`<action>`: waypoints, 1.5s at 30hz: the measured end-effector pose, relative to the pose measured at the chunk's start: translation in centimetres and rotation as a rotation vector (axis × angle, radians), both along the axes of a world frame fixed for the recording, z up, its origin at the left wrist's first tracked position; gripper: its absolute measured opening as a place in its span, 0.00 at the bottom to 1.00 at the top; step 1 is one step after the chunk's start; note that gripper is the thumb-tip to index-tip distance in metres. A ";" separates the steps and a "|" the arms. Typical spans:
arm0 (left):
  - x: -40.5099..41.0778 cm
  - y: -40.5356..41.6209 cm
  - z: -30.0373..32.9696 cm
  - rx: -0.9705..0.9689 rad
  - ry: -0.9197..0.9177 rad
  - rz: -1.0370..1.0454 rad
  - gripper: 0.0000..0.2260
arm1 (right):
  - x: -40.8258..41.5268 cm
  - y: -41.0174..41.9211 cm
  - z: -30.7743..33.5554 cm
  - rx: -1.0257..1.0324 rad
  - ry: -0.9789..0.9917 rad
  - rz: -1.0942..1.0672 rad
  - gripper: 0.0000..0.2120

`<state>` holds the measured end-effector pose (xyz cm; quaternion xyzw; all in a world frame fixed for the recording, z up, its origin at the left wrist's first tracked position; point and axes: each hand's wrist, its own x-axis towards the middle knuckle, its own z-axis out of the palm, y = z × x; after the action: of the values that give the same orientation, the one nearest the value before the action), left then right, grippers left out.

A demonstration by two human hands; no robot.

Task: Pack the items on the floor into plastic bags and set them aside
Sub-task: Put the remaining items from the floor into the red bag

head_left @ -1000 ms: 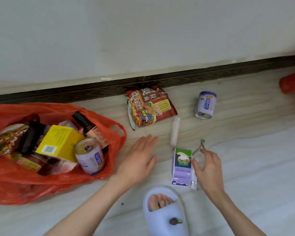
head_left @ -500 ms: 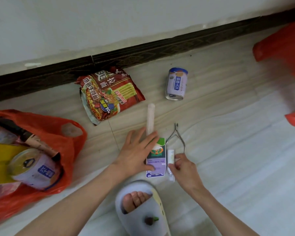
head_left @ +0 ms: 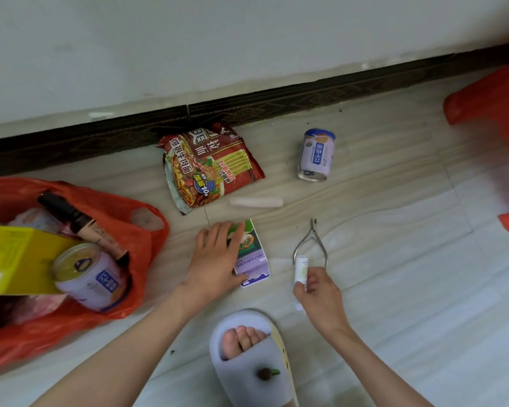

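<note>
My left hand [head_left: 215, 257] lies flat on a small purple and green carton [head_left: 252, 259] on the floor, fingers spread over its left side. My right hand [head_left: 318, 292] pinches a small white tube [head_left: 301, 270] at the handles of the metal nippers [head_left: 311, 245]. Loose on the floor are a red noodle packet [head_left: 209, 165], a pale sausage [head_left: 256, 202] and a purple can [head_left: 317, 155]. An open red plastic bag [head_left: 124, 227] at the left holds a yellow box [head_left: 18, 257], a purple can [head_left: 88, 277] and a dark bottle [head_left: 77, 218].
A second red plastic bag [head_left: 497, 113] lies at the right edge. The dark skirting board [head_left: 247, 113] and white wall run behind the items. My foot in a pale slipper [head_left: 253, 356] stands between my arms.
My left hand slid onto the carton and shifted it left, away from the tube. My right hand closed on the tube. The sausage now lies crosswise. The view swung right, then back left.
</note>
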<state>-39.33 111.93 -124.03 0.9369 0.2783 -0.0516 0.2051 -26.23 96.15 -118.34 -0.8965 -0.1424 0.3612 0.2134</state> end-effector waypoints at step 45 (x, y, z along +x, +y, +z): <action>-17.7 6.9 11.9 0.158 -0.280 0.483 0.19 | -11.8 16.6 5.5 0.472 -0.255 0.758 0.19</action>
<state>-56.99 118.82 -112.09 0.8545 0.4657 0.1503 0.1743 -38.03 112.75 -112.84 -0.7455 -0.5633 0.2582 0.2453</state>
